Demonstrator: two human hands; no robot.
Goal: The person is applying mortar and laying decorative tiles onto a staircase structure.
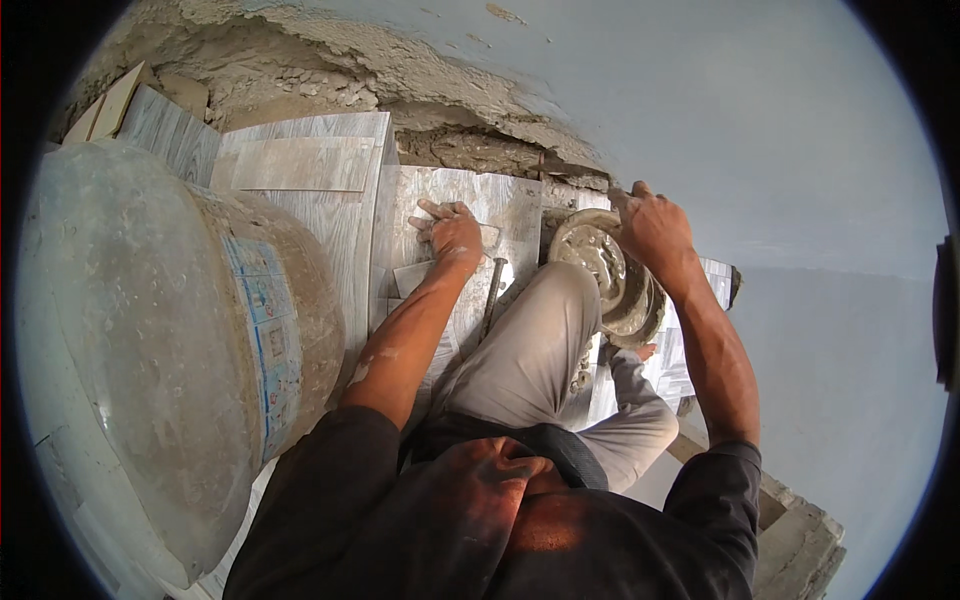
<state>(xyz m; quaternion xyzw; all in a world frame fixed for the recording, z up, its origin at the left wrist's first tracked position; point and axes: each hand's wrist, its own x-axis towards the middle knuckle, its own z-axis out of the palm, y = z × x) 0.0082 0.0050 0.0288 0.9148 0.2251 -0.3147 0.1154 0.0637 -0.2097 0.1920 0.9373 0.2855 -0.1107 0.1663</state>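
My left hand (452, 238) rests with fingers spread on a small light tile piece (486, 236), which lies on wood-patterned grey tiles (450, 188). A narrow metal rod (494, 295) lies just below it. My right hand (656, 226) is raised at the upper right of a round bucket (590, 250) of wet grey mortar, its fingers curled round something small that I cannot make out. My bent left knee is against the bucket's near side.
A large cloudy plastic container (145, 330) fills the left, beside upright tiles (170, 130). Ahead is a rough, broken strip of wall base (290, 70) under a pale blue wall (800, 120). A concrete edge (805, 540) shows at lower right.
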